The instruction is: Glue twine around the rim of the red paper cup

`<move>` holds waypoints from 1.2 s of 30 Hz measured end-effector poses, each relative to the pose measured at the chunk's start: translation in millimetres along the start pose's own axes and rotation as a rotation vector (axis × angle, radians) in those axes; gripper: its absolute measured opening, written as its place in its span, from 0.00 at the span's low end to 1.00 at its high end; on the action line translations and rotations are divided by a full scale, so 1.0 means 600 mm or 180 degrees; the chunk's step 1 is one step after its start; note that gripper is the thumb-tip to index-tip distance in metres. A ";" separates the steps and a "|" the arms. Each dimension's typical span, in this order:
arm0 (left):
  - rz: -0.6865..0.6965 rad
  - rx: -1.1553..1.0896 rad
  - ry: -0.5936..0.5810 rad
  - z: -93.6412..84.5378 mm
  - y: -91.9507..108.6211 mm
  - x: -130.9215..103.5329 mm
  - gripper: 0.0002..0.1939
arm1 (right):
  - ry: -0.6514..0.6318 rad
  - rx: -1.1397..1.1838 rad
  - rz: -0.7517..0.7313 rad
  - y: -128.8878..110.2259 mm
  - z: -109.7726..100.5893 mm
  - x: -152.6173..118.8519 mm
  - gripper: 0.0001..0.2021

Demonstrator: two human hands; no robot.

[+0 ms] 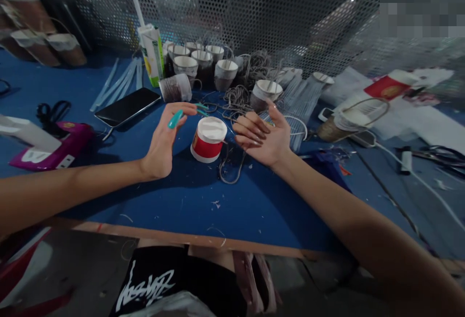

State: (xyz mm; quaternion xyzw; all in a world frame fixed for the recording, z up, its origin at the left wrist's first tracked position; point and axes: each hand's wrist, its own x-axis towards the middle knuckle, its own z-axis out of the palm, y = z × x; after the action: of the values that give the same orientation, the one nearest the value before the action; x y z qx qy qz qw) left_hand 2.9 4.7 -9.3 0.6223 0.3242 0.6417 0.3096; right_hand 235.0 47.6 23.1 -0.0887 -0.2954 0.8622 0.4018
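Upside down on the blue table (232, 210) stands a red and white paper cup (208, 141), a loop of grey cord (232, 180) lying at its right side. Just left of the cup is my left hand (167, 137), its fingers apart and holding nothing; the long nails are turquoise. To the cup's right my right hand (265, 135) is turned palm up, fingers loosely bent and spread from the thumb, with nothing in it. Neither hand touches the cup. Behind them a cord-wrapped cup (176, 88) lies on its side.
Several wrapped cups (225, 71) and tangled cord (238, 96) line the mesh panel (254, 11). A drink carton (151, 55), phone (127, 107) and clear glue sticks (123, 84) are at the back left. At right are a twine-wrapped cup (336, 123), cables and scissors (436, 154).
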 end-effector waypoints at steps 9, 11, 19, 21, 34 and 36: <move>-0.1547 -0.0775 0.0925 0.006 -0.037 0.032 0.05 | 0.0017 -0.0748 -0.0330 0.008 0.008 -0.001 0.32; -0.1673 -0.0757 0.0834 0.003 -0.041 0.035 0.07 | 0.0203 -0.1033 -0.0472 0.009 0.007 0.000 0.32; -0.1601 -0.0680 0.0448 0.000 -0.038 0.026 0.14 | 0.0806 -0.2095 -0.0976 0.010 -0.005 0.008 0.30; -0.1553 -0.0659 0.0381 -0.001 -0.037 0.025 0.18 | 0.0770 -0.2119 -0.0955 0.011 -0.006 0.010 0.32; -0.1329 -0.0673 0.0253 0.000 -0.032 0.025 0.20 | 0.0392 -0.1932 -0.0816 0.010 0.002 0.000 0.32; -0.1292 -0.0673 0.0204 0.001 -0.033 0.025 0.20 | 0.0250 -0.1738 -0.0740 0.010 -0.001 -0.003 0.32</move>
State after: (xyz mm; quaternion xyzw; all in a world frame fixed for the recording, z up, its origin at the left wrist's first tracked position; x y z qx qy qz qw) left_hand 2.6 28.8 -16.3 0.4877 0.3833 0.6161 0.4854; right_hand 232.4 43.2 18.9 -0.1923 -0.5088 0.6950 0.4702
